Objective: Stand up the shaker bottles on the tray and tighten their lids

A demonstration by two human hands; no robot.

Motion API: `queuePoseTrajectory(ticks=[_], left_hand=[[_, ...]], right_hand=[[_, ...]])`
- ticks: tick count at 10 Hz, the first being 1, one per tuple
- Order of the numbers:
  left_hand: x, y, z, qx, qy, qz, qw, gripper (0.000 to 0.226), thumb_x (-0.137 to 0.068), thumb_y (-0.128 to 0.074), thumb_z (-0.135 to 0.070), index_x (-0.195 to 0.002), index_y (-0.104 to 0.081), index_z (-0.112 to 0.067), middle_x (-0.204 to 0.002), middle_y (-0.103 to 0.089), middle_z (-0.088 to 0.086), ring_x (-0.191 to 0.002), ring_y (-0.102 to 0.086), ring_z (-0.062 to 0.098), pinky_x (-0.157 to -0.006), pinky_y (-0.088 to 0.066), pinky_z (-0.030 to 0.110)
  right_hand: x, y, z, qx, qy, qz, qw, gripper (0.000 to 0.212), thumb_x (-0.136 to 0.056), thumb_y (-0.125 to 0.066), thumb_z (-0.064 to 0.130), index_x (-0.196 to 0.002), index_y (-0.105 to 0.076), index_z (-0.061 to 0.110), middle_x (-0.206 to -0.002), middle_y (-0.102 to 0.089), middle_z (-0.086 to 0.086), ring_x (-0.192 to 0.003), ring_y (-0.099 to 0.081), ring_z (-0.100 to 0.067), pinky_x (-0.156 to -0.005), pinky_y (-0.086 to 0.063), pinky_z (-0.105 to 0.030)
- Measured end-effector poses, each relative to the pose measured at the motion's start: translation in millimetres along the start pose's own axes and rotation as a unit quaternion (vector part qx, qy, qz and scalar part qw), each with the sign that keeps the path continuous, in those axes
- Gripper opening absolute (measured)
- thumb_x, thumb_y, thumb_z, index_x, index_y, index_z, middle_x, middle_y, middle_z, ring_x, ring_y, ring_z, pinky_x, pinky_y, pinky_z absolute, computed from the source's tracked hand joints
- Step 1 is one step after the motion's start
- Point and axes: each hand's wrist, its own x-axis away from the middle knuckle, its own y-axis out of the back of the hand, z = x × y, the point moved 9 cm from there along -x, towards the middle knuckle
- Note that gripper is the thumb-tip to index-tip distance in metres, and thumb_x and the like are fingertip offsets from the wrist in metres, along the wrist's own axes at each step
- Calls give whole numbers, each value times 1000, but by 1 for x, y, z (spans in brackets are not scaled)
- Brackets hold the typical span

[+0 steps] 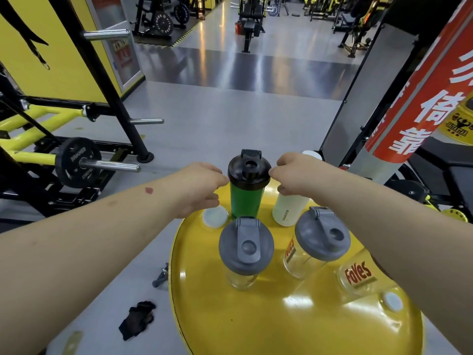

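A green shaker bottle (245,201) with a black lid (249,167) stands upright at the far side of the round yellow tray (230,316). My left hand (197,185) presses against the bottle's left side just under the lid. My right hand (294,172) pinches the lid's right rim. Two clear shakers with grey lids (245,242) (322,234) stand nearer to me. A third clear shaker (358,275), marked "Foyes", lies on its side under my right forearm. A white bottle (289,208) stands behind my right hand.
A loose white disc (215,216) lies on the tray by the green bottle, another white disc (393,302) near the lying shaker. A black glove (138,319) rests left of the tray. A plate-loaded barbell (76,161) stands at left, a red-bannered pillar (422,98) at right.
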Motion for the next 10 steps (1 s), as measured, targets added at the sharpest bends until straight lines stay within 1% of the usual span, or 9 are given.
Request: queuePoseTrajectory(ticks=[1,2,3,4,5,6,7,8,10], left_hand=[[13,5,15,-104,2,13,994,35,-96,-63,-13,-130,-65,-9,-130,-66,13,-103,-71,23,-91,-61,36],[32,-6,36,-108,82,90,987,44,-99,-62,-17,-142,-56,-13,-133,-60,8,-104,-71,29,-90,-61,39],[49,-21,49,-89,126,161,975,47,-102,-57,-17,-147,-50,-10,-146,-56,15,-111,-69,45,-94,-60,47],[59,-32,55,-57,128,187,972,36,-104,-53,-14,-138,-55,-5,-139,-62,16,-110,-70,47,-94,-60,48],[61,-34,58,-14,119,178,977,31,-104,-51,-12,-133,-58,-1,-129,-68,18,-106,-73,44,-89,-62,44],[63,-34,59,14,112,172,979,31,-103,-55,-13,-131,-60,-1,-128,-70,19,-105,-74,42,-88,-62,43],[63,-35,59,16,97,157,983,35,-102,-59,-14,-135,-59,-3,-133,-65,19,-104,-74,44,-87,-63,44],[62,-36,57,9,84,142,986,34,-102,-58,-14,-135,-59,-3,-132,-65,17,-101,-74,42,-84,-64,42],[61,-34,56,1,78,125,989,40,-102,-57,-15,-141,-55,-5,-135,-64,16,-101,-75,41,-84,-64,43]], right_hand=[[8,3,9,86,43,-10,995,37,-90,-51,13,-121,-70,4,-112,-77,-22,-97,-74,-34,-86,-61,-42],[20,-26,16,160,90,66,981,34,-93,-53,9,-120,-72,-1,-124,-74,-24,-105,-70,-36,-90,-59,-39],[36,-47,7,258,65,125,956,23,-96,-59,13,-104,-72,-3,-133,-70,-19,-120,-65,-38,-98,-58,-43],[43,-57,-9,175,1,177,969,20,-93,-63,10,-107,-72,-1,-119,-74,-19,-102,-70,-34,-94,-61,-44],[54,-57,-16,83,-37,147,985,34,-90,-64,5,-122,-70,-2,-105,-72,-18,-84,-68,-29,-94,-63,-45],[49,-69,-25,118,-7,198,973,41,-87,-65,-3,-127,-65,-6,-125,-70,-28,-114,-73,-42,-94,-64,-49],[50,-71,-32,86,-27,214,973,44,-85,-64,-5,-129,-64,-7,-132,-67,-32,-120,-70,-45,-95,-64,-52],[51,-71,-34,61,-28,208,976,43,-88,-62,-7,-131,-63,-6,-126,-69,-30,-106,-74,-39,-93,-65,-50],[42,-77,-49,-23,-72,190,979,41,-89,-62,-4,-130,-63,-5,-133,-67,-29,-120,-70,-42,-96,-64,-49]])
